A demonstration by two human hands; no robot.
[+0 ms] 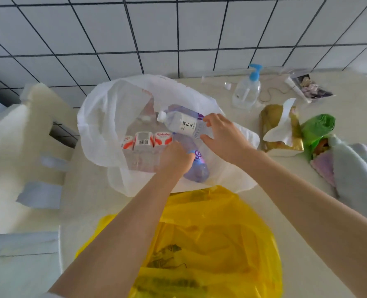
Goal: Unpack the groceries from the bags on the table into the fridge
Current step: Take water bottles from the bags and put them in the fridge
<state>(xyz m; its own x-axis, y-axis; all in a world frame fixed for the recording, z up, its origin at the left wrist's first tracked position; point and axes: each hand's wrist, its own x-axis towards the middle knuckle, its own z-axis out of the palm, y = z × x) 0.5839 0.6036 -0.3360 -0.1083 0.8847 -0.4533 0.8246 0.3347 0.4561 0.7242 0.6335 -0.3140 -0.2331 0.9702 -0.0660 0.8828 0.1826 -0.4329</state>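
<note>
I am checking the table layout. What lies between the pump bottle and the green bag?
In the head view, a gold tissue pack lies between the pump bottle and the green bag.

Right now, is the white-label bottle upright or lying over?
Lying over: the white-label bottle is tilted, cap pointing left, held by the right hand over the white bag.

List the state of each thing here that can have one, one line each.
white bag: open, on the table, groceries inside
white-label bottle: capped, tilted, gripped by the right hand
purple-label bottle: lying in the bag, gripped by the left hand
carton pack: upright in the bag, untouched
yellow bag: slack, nearest the person
pump bottle: upright, nearly empty
tissue pack: open, one tissue sticking out
</note>
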